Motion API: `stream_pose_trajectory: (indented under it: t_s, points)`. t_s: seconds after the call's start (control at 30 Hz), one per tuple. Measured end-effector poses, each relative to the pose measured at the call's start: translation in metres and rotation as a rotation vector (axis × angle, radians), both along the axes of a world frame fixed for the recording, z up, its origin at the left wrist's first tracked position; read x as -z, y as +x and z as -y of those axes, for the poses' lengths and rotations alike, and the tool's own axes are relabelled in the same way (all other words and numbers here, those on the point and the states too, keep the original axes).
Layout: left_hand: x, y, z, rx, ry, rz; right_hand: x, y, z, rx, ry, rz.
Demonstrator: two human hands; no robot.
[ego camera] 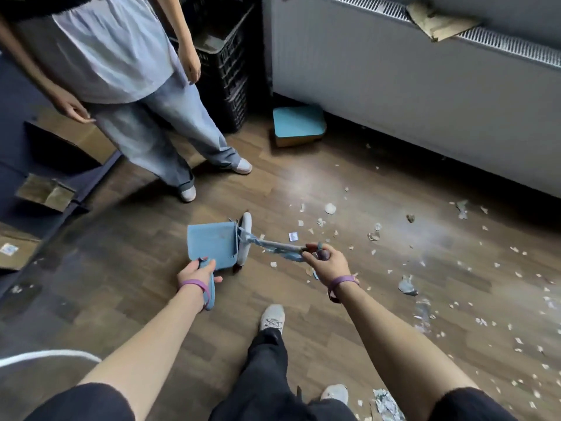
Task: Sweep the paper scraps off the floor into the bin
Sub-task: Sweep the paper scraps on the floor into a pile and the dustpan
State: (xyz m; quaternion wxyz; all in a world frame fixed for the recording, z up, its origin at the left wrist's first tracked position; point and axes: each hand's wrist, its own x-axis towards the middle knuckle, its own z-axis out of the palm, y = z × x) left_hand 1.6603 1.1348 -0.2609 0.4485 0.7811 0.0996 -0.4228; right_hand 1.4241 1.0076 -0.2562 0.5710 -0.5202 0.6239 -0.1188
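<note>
On dustpan handle [211, 288], left hand [196, 273] curled

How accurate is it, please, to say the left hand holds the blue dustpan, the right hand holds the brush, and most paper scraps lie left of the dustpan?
One slip: the head view shows most paper scraps lying right of the dustpan, not left. The left hand does hold the dustpan and the right hand the brush.

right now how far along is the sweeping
Barely started. Nothing looks done: the dustpan looks empty and scraps cover the floor on the right. In hand: the left hand grips the dustpan handle, the right hand grips the brush at the pan's edge. Left: gather the scraps and tip them into the black crate.
</note>
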Motion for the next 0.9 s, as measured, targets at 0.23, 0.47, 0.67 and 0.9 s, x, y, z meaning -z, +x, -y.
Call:
stream_pose_trajectory:
  t_s: [0.23, 0.47, 0.67, 0.9]
  points:
    - [0.011, -0.030, 0.049, 0.184, 0.024, -0.089, -0.005, -0.090, 0.008, -0.062, -0.050, -0.305]
    - [0.017, -0.155, 0.106, 0.511, -0.001, -0.199, -0.041, -0.219, 0.000, 0.152, -0.142, -0.560]
    - [-0.002, -0.315, 0.126, 0.804, -0.044, -0.189, -0.071, -0.348, -0.034, 0.353, -0.118, -0.692]
    - [-0.012, -0.440, 0.129, 1.030, -0.056, -0.128, -0.069, -0.445, -0.066, 0.561, -0.124, -0.570]
